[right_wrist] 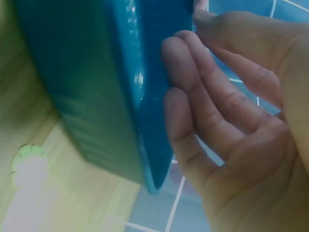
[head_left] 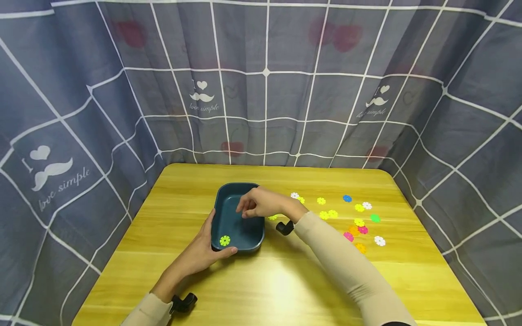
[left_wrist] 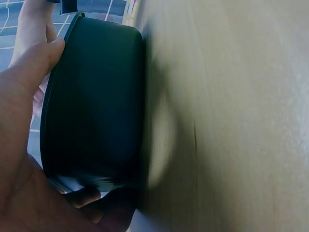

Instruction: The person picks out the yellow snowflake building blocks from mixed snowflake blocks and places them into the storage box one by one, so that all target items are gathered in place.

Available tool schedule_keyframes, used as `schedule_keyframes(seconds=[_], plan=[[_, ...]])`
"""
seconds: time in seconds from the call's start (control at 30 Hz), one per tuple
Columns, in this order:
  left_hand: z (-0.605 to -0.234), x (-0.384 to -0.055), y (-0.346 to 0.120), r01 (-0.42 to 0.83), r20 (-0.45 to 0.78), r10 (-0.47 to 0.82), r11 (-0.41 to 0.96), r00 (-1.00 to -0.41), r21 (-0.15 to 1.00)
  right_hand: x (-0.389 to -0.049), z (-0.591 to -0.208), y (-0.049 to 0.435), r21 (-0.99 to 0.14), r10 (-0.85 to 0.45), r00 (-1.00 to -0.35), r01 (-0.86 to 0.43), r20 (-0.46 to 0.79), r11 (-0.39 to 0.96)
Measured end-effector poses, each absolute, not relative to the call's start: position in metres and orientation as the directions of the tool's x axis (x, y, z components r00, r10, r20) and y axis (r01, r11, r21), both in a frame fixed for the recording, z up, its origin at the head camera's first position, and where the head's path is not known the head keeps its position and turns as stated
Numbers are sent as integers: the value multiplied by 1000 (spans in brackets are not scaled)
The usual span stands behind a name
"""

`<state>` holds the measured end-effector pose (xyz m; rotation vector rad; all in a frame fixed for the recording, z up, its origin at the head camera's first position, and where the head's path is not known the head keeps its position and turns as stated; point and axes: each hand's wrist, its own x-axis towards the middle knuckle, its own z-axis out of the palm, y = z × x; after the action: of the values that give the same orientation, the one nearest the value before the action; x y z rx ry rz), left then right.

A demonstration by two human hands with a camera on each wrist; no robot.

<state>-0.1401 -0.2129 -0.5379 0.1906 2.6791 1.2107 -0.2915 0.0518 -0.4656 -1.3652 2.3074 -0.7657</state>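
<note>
"At the near-left corner of the tub (head_left: pixel 234 222), what is the left hand (head_left: pixel 200 251) doing?"

"Holding on. Its grip is clamped on the tub, thumb along the near rim, fingers round the left wall."

"And the right hand (head_left: pixel 263 203)?"

"Above the tub, its forearm lying off to the tub's right. That grip is slack: fingers loosely bent, a little apart from the thumb, pointing down inside."

"What's in the tub?"

"One yellow disc (head_left: pixel 224 241), flat on the bottom, by the near-left corner."

"Where are the other discs (head_left: pixel 324 215)?"

"On the desk (head_left: pixel 293 280), right of the tub. One more yellow is just beside the tub's right wall, partly hidden by the arm. Well to the tub's right are a blue disc (head_left: pixel 347 198), a green disc (head_left: pixel 375 218), two pink discs (head_left: pixel 362 230), and some orange discs (head_left: pixel 360 247)."

"And behind the tub?"

"A curtain (head_left: pixel 244 95) with white lines, beyond the desk."
</note>
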Motion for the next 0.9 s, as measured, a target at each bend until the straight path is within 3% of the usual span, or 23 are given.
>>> schedule_keyframes(seconds=[0.63,0.9], plan=[[-538,-137,-215,56,-107,193,684,-975,727,-295,-474,86,-625,-822,-568,-661,54,415],[-537,-138,-213,85,-71,199,679,-977,729,-297,-484,107,-635,-769,-636,-616,53,466]])
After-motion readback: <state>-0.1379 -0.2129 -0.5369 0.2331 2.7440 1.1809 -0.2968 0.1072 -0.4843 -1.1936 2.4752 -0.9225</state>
